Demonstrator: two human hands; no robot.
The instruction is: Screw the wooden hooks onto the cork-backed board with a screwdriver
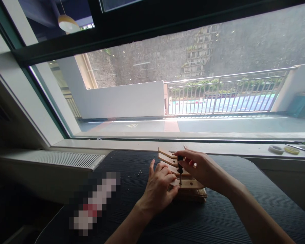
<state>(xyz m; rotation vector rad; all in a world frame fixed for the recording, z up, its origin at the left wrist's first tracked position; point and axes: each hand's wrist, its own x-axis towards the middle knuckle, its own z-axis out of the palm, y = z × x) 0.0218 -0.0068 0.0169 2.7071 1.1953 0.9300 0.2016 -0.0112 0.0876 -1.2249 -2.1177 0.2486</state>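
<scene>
A small wooden rack with several curved slats rests on the dark table. My right hand is closed round the black handle of a screwdriver, held upright. Its tip meets the nearest slat at a hole near the left part. My left hand presses on the left side of the rack, fingers bent over the slats and thumb at the front edge. What lies under the left palm is hidden. Below the slats is a layered wooden-looking block. A small screw lies on the table left of my left hand.
The black table stands against a window sill. A blurred-out item lies on its left side. Two tape rolls, one white and one yellow, sit on the sill at right. A vented white unit adjoins the table at left.
</scene>
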